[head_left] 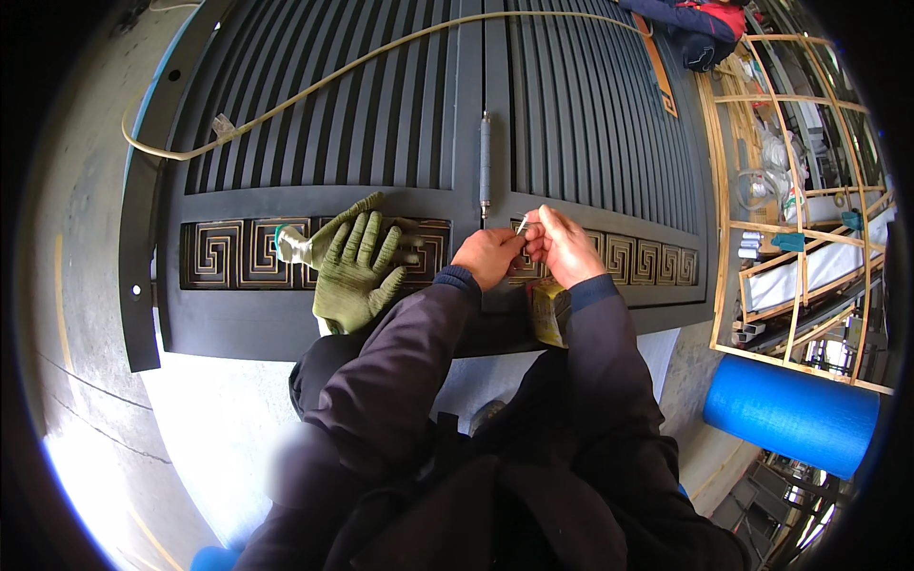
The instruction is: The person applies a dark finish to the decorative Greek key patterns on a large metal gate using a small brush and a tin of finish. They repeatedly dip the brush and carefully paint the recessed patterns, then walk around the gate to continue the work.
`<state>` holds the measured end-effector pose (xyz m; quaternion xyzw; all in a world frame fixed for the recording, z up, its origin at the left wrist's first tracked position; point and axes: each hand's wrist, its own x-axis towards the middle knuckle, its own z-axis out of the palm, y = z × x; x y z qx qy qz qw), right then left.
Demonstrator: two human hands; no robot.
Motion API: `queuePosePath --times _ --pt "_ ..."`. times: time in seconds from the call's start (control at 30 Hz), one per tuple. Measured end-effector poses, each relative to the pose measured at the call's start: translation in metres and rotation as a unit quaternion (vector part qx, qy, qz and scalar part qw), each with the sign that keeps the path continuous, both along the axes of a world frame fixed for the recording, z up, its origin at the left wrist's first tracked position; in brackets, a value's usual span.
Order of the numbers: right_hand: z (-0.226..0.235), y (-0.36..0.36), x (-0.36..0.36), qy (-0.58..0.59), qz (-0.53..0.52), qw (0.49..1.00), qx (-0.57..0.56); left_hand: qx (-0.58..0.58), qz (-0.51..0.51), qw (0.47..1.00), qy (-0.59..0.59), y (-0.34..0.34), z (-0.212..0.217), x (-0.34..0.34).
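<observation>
- Head view, and here's the action: both bare hands meet over the dark slatted panel, fingertips close together
- Right hand has it — a slim white piece, pinched between thumb and fingers, tilted, right in the gap between the two hands
- Left hand comes in alongside, fingers curled and bunched near the lower end of that piece; whether they're clamped on anything, I cannot tell
- Just under the right wrist, a yellow box, partly covered by the dark sleeve
- Over to the left, a green glove lies with its fingers spread, across the gold-lined key-pattern band
- Straight ahead of the hands, a slim grey rod runs along the panel's central seam
- Further up, a beige hose curves right across the slats
- Top right, a co-worker in blue and red leans in — beside an orange strip on the panel
- Lower right, a big blue roll, near a wooden frame
</observation>
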<state>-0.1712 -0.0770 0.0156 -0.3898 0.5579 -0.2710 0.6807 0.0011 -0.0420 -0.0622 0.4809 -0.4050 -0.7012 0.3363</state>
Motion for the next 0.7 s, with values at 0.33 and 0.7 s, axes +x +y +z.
queuePosePath --times 0.33,0.7 --pt "-0.013 -0.012 0.014 0.125 0.064 0.988 -0.059 -0.075 -0.057 0.972 -0.217 0.000 -0.006 0.004" --pt "-0.070 -0.044 0.042 0.226 0.048 0.970 -0.073 -0.127 -0.209 0.909 -0.336 0.009 0.009 0.002"
